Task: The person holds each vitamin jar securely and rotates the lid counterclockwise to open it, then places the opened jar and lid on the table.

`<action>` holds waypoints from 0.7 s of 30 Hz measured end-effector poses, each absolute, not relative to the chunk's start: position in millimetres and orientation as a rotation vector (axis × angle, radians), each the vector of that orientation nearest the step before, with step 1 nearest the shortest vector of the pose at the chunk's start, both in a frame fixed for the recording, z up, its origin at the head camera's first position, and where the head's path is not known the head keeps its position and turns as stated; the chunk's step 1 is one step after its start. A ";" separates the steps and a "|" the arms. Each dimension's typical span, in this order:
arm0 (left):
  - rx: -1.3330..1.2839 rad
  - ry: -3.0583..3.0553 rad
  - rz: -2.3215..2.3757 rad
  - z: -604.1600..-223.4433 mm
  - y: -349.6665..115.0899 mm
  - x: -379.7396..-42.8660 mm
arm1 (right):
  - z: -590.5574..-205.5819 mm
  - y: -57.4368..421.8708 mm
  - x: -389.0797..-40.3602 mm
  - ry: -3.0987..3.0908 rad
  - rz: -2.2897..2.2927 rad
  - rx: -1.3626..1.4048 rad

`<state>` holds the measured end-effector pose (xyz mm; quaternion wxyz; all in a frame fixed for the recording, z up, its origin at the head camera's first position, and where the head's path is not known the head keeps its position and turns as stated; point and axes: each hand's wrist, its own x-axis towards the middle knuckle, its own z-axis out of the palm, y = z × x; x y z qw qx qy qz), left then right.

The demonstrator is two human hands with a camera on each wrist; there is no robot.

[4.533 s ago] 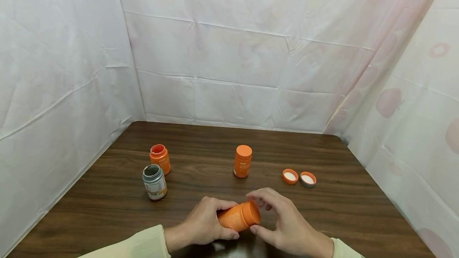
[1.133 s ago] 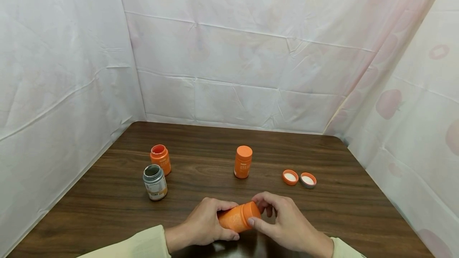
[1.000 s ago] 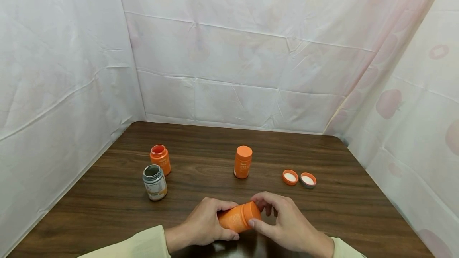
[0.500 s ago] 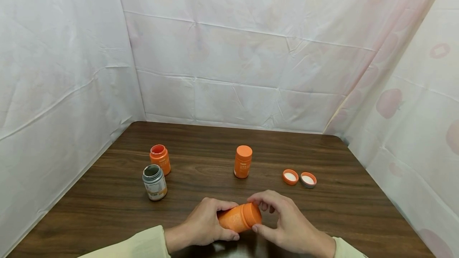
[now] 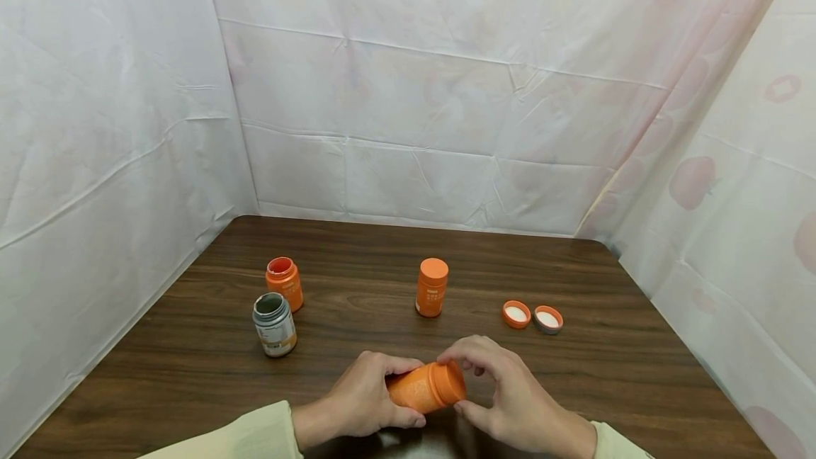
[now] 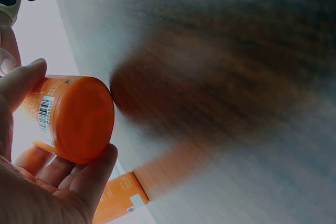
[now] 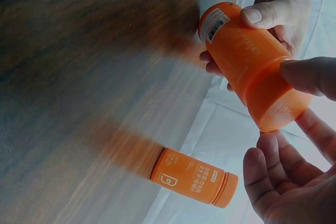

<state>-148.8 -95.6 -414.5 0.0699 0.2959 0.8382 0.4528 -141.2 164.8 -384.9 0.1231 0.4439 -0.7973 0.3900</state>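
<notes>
Near the front edge of the table, my left hand [image 5: 357, 397] grips the body of an orange bottle [image 5: 416, 391] that lies tilted, its lid end toward the right. The bottle's orange screw lid [image 5: 450, 381] sits on its neck. My right hand [image 5: 513, 402] has the index fingertip at the lid's upper edge and the thumb at its lower edge. In the right wrist view, thumb and index finger span the lid [image 7: 275, 98], the other fingers loosely curled below. The left wrist view shows the bottle's round base [image 6: 84, 119], with left thumb and fingers around the body.
A second capped orange bottle [image 5: 432, 292] stands mid-table. At the left stand an uncapped orange bottle [image 5: 290, 289] and an uncapped grey bottle [image 5: 277, 335]. Two caps, one orange [image 5: 516, 314] and one grey-sided [image 5: 547, 319], lie inside-up at the right. White sheets [image 5: 408, 91] surround the table.
My right hand's fingers have shifted round the lid: the thumb has moved down to its lower edge, the index finger up and leftward. My left hand and the bottle stay nearly still.
</notes>
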 end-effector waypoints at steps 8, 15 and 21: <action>0.867 2.511 1.382 -413.4 -96.0 -149.6 | -385.3 163.7 -140.4 -2.332 1.108 1.251; 0.853 2.509 1.377 -413.1 -96.1 -149.4 | -385.0 161.0 -138.9 -2.436 1.101 1.043; 0.855 2.499 1.383 -413.2 -96.3 -149.7 | -383.1 159.9 -138.4 -2.627 1.156 0.884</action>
